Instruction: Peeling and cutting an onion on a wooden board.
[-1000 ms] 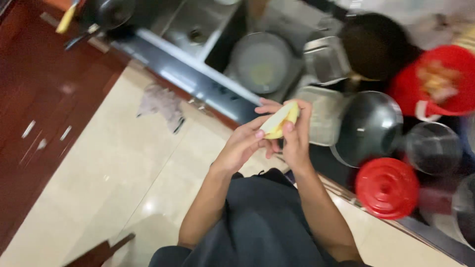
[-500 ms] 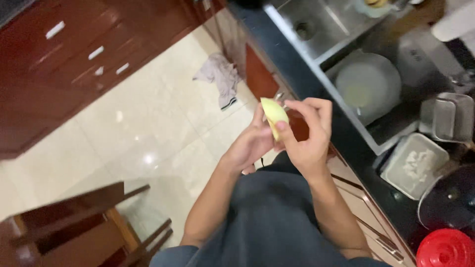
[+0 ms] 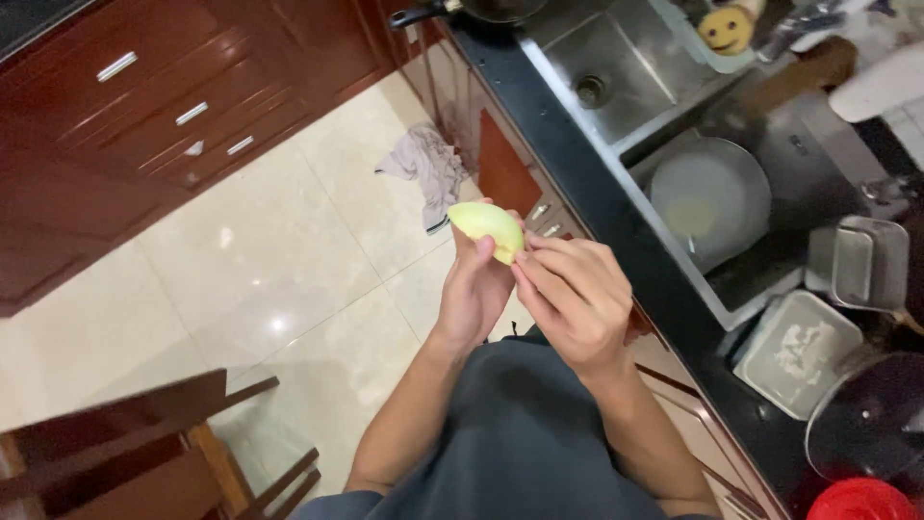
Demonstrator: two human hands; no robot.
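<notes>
A pale yellow-green piece of peeled fruit is held up in front of my body, over the tiled floor. My left hand grips it from below with the fingers wrapped around its lower end. My right hand is closed beside it, fingertips pressing on the fruit's right end. Whether the right hand holds a small tool is hidden by the fingers. Both forearms reach up from my dark grey shirt.
A dark counter with a steel double sink runs along the right; a round pan, metal trays, a glass lid and a red lid sit there. A rag lies on the floor. A wooden chair stands at lower left.
The camera view has swung left, away from the counter and toward the floor and cabinets. Both hands stay together on the fruit, which has been turned between the fingers.
</notes>
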